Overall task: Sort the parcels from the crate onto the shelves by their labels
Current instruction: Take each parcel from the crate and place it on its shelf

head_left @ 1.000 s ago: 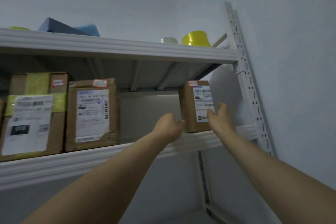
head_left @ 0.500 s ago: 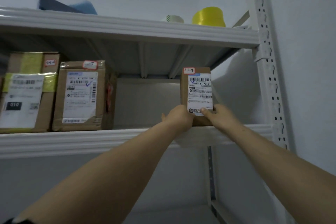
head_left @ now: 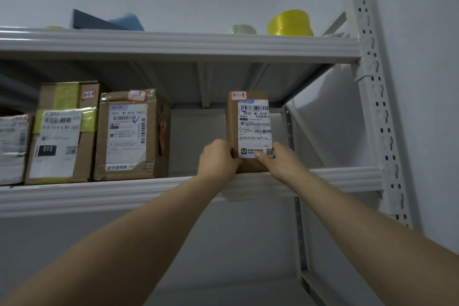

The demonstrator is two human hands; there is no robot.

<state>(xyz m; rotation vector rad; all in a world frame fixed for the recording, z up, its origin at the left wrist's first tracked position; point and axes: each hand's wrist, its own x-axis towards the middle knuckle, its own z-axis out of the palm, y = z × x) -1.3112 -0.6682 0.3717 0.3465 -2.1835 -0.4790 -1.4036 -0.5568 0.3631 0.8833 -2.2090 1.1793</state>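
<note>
Now both grips clasp the small upright parcel (head_left: pixel 249 122), which stands on the middle shelf (head_left: pixel 99 196) near its right end. My left grip (head_left: pixel 218 160) curls round its 7 o'clock corner; my right grip (head_left: pixel 279 163) pinches the 5 o'clock corner, thumb on the label. A bigger box (head_left: pixel 129 136) stands apart at 9 o'clock.

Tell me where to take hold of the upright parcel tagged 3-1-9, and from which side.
Grip the parcel by its two narrow vertical sides, low down, coming from the open front of the shelf. It stands upright with free space on both sides, while the upper shelf hangs over its top. The left hand and right hand hold it just there.
</note>
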